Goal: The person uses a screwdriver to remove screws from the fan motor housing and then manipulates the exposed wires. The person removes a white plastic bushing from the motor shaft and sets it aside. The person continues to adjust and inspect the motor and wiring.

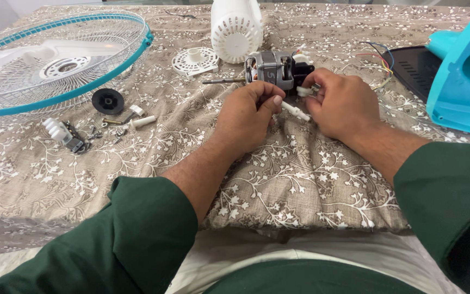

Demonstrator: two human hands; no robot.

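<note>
A bare fan motor point(274, 69) with a steel shaft pointing left lies on the patterned cloth, coloured wires trailing from its right end. My left hand point(247, 115) pinches a thin white plastic rod point(296, 111) just in front of the motor. Beside it, my right hand point(341, 103) grips a small white part point(303, 91) at the motor's black rear block. Both hands nearly touch each other.
A white and teal fan grille with blades point(55, 60) lies at the far left. A black knob point(107, 100), screws and small white parts point(63, 134) sit near it. Behind the motor are a white motor cover point(236, 27) and a round white plate point(195, 60). A teal fan body point(463, 81) stands at right.
</note>
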